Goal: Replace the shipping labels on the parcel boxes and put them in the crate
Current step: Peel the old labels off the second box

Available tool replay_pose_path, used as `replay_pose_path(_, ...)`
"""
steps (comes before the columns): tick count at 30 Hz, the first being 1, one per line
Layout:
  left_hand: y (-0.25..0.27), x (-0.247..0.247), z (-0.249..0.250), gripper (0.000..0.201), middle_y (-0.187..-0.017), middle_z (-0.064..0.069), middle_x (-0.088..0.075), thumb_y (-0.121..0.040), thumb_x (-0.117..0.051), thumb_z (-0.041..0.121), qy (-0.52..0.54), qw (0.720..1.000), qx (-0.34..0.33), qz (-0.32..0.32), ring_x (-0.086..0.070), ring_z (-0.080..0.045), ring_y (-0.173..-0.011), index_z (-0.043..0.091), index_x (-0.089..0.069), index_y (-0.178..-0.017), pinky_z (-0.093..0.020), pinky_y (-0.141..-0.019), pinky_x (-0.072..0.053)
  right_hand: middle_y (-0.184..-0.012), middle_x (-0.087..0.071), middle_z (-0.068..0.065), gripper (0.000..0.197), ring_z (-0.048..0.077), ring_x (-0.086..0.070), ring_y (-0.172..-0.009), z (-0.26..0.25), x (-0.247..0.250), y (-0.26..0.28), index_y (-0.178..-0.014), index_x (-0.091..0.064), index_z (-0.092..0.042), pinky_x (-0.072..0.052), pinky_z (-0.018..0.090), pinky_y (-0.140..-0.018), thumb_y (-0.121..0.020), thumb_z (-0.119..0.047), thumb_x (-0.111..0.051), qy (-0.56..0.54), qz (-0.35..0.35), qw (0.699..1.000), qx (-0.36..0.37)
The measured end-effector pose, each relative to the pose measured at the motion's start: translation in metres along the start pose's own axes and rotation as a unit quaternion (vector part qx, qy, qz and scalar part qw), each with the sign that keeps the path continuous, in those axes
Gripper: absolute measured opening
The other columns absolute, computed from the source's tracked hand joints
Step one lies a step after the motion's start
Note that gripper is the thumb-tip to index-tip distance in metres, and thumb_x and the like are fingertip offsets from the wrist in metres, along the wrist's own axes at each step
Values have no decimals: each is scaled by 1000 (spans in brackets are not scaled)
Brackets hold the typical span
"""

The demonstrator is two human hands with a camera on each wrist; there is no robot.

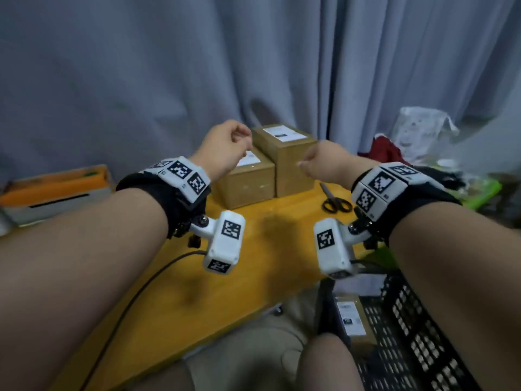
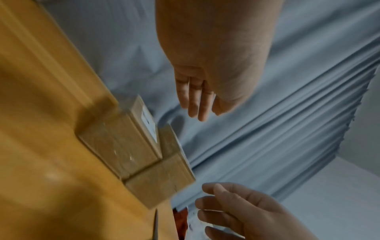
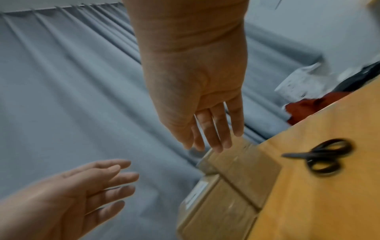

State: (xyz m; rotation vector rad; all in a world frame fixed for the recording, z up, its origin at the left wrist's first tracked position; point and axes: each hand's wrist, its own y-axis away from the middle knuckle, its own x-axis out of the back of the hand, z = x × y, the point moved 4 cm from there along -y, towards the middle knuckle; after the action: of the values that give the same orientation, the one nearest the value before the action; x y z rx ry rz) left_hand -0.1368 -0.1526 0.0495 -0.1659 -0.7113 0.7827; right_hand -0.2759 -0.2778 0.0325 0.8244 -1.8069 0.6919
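Observation:
Two brown parcel boxes stand at the back of the yellow table [image 1: 253, 249], each with a white label on top: a low box [image 1: 245, 182] and a taller box [image 1: 290, 162] to its right. My left hand [image 1: 239, 136] hovers over the low box [image 2: 123, 146], fingers straight and empty [image 2: 195, 110]. My right hand [image 1: 306, 162] hangs in front of the taller box [image 3: 244, 164], empty, its fingertips [image 3: 218, 146] close to the box's top edge. A black crate [image 1: 417, 320] at the lower right holds another labelled box [image 1: 349, 320].
Black scissors [image 1: 337, 205] lie on the table right of the boxes. An orange and grey device [image 1: 53, 193] sits at the left. A red cloth [image 1: 386, 150], a plastic bag [image 1: 423, 128] and a green tray [image 1: 485, 193] crowd the right. A grey curtain hangs behind.

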Motion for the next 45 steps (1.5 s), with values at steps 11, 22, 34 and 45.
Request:
replay_pose_path(11,-52,69,-75,37,-111,-4,-53,-94,-55,24,-48,996,73,5,-51,-15,-100,7,-50,-126,-18,-79,-39,-92,-61,5,26,23,-57,-95,-72,-16,-110,-103,-68,-8,-35,24,-75,-93,-25,-51,-13,-20,998,54)
replay_pose_path(22,-88,-18,-157,49,-151,-9,-30,-96,-48,32,-178,974,87,-111,-24,-21,-142,12,-40,-140,-35,-118,-16,-148,-37,13,43,31,-30,-138,-49,-120,-184,-140,-40,-22,-20,43,-116,-100,-32,-32,18,-74,997,30)
replay_pose_path(34,-59,24,-176,58,-156,-3,-18,-94,-50,40,-171,969,132,-118,-18,-19,-144,21,-33,-145,-32,-118,-15,-108,-70,-5,29,17,-61,-104,-73,-91,-138,-114,-69,-29,-47,25,-82,-91,-39,-54,59,-63,988,125)
replay_pose_path(45,4,25,-144,83,-159,-12,2,-84,-41,68,-329,899,186,-220,-6,-35,-145,27,-14,-150,-42,-117,-16,-117,-67,-6,34,9,-57,-106,-84,-79,-80,-119,-67,-24,-36,11,-85,-85,-20,-68,66,-159,958,228)
